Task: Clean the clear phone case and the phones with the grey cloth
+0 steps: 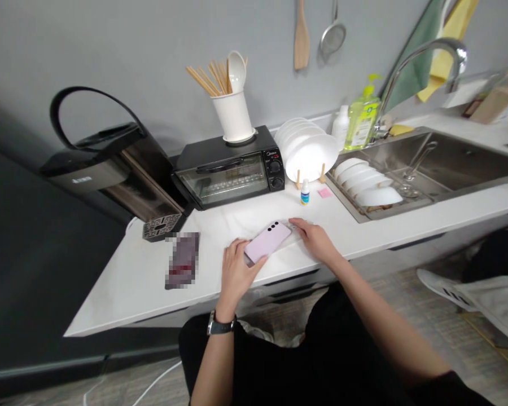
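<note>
A lilac phone lies back side up just above the white counter, its camera lenses toward the upper right. My left hand grips its lower left end between thumb and fingers. Beside the phone's other end, my right hand is closed with the fingers pinched on a see-through piece that looks like a clear phone case; most of it is hidden or hard to make out. Behind them stand a small white and blue bottle and a pink square pad.
A blurred-out dark item lies left on the counter. Behind are a black drink dispenser, a toaster oven bearing a utensil cup, racked plates, and a sink with bowls. Another person's shoe shows at right.
</note>
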The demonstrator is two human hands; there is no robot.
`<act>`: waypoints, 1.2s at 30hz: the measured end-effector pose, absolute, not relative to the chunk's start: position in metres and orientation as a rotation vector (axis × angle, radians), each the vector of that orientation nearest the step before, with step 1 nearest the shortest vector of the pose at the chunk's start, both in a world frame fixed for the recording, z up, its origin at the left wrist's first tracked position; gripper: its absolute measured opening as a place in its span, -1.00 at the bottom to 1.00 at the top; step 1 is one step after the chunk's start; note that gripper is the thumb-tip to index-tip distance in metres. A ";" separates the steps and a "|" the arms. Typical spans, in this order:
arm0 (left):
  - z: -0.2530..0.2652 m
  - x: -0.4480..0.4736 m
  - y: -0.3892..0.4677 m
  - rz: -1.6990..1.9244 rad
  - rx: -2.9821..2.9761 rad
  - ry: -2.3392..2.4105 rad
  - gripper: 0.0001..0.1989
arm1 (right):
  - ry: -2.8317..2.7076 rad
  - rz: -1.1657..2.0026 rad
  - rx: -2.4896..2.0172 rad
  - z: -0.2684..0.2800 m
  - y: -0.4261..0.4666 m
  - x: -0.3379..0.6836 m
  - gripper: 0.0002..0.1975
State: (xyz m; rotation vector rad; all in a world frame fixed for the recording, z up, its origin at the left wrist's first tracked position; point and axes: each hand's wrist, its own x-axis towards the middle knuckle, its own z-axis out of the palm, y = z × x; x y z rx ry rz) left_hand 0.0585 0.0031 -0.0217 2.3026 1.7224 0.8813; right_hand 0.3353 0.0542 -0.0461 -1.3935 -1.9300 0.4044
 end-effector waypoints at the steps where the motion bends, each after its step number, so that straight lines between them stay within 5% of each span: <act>1: -0.020 0.058 0.002 0.917 2.263 1.698 -0.49 | -1.940 0.397 -1.401 -0.046 0.053 0.333 -0.57; 13: -0.019 0.073 0.026 1.019 1.930 1.738 -0.63 | -1.937 0.459 -1.376 -0.037 0.051 0.337 -0.61; 19: -0.019 0.076 0.021 0.970 2.004 1.654 -0.70 | -1.510 0.367 -1.275 -0.025 0.049 0.326 -0.56; 31: -0.028 0.075 0.013 0.973 2.066 1.589 -0.69 | -2.256 0.137 -0.851 -0.012 0.017 0.241 -0.49; 36: -0.024 0.078 0.013 0.965 2.037 1.580 -0.81 | -2.044 0.056 -1.173 -0.018 0.041 0.290 -0.49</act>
